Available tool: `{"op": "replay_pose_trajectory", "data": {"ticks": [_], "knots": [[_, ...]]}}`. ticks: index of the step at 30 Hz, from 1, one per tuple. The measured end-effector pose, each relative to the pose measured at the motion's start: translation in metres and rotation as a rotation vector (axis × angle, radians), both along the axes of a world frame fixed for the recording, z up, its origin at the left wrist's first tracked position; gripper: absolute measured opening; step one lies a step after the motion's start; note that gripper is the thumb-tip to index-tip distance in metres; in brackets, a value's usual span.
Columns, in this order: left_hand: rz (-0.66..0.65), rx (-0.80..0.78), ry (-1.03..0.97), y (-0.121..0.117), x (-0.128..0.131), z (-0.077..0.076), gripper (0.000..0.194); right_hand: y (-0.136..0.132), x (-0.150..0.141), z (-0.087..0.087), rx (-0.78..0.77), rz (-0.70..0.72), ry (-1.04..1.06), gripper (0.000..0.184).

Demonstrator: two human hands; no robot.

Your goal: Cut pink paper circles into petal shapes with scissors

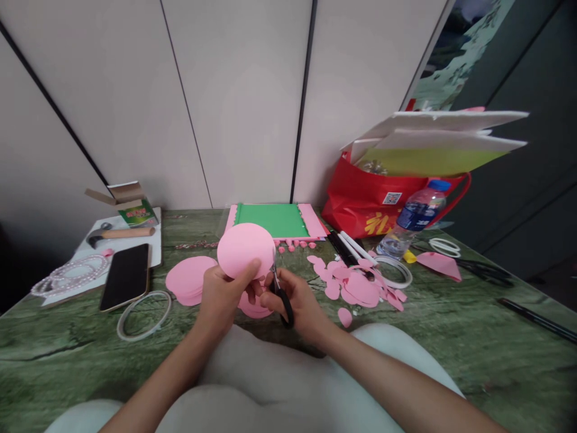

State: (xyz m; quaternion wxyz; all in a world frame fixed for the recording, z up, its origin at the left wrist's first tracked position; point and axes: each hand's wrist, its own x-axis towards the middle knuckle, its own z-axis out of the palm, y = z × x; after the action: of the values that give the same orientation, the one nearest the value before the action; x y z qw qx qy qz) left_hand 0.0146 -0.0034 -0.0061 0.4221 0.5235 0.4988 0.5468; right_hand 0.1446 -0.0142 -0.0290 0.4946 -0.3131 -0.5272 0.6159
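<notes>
Left hand [223, 294] pinching pink paper disc [246, 249] near its lower edge. Right hand [295, 304] closed around scissors [283, 297], blades at disc's right edge.

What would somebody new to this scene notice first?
Probably the bright red bag at the back right, with big white boards sticking out of its top. Next, the pink paper disc held up front and center in the left hand, with scissors in the right hand at its edge.
</notes>
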Motion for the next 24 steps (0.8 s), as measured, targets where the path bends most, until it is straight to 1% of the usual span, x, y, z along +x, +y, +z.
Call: {"op": "replay_pose_trajectory", "data": {"ticks": [4, 9, 16, 21, 24], "knots": [[-0.001, 0.003, 0.006, -0.0009, 0.0004, 0.0007, 0.027, -0.0004, -0.0015, -0.0024, -0.015, 0.003, 0.026, 0.039], [-0.014, -0.001, 0.013, -0.0022, 0.0007, 0.0024, 0.031, -0.0019, -0.0024, -0.0001, -0.023, -0.018, 0.027, 0.037], [0.0, -0.004, 0.027, -0.0037, 0.0008, 0.0038, 0.031, -0.0025, -0.0016, -0.0002, -0.029, -0.024, 0.009, 0.035], [0.007, -0.007, 0.081, -0.0043, -0.0001, 0.0019, 0.027, -0.0022, 0.0002, 0.0013, 0.019, -0.035, 0.031, 0.039], [0.005, -0.003, 0.087, -0.0042, -0.0012, 0.0001, 0.025, -0.0021, 0.0013, 0.0031, 0.017, -0.051, 0.029, 0.042]]}}
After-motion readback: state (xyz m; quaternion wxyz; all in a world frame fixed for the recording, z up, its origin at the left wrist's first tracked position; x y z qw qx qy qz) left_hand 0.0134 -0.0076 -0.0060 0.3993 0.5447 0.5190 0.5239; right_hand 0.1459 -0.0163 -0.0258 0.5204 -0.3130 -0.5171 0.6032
